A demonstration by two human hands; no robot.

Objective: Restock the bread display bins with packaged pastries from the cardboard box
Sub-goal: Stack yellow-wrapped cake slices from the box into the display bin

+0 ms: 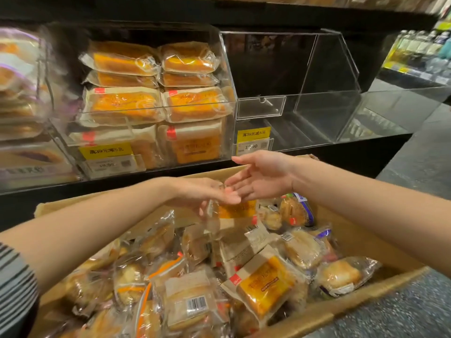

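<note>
The packaged pastries [207,276] lie heaped in the cardboard box [361,242] that fills the lower half of the view, and the one in hand is an orange-labelled pack [238,212] at the far end of the heap, about 12 o'clock within the box. The left hand [207,195] reaches down over it with loosely curved fingers that touch its clear wrapper — whether they already pinch the film I cannot tell. The right hand [262,178] hovers just above at 1 o'clock of the left, palm up, fingers straight and spread, holding nothing. To do the pick well, I judge it best to take the pack by its body, not the crinkly seam, and let the free hand support it from below so the soft pastry is not squeezed. Beyond the box at 11 o'clock, the middle bin [151,147] holds matching orange packs stacked in two columns; a new one probably belongs on top, label forward. At 1 o'clock stands an empty clear bin [317,69] with a yellow price tag [253,134] at its front — likely for another sort.
</note>
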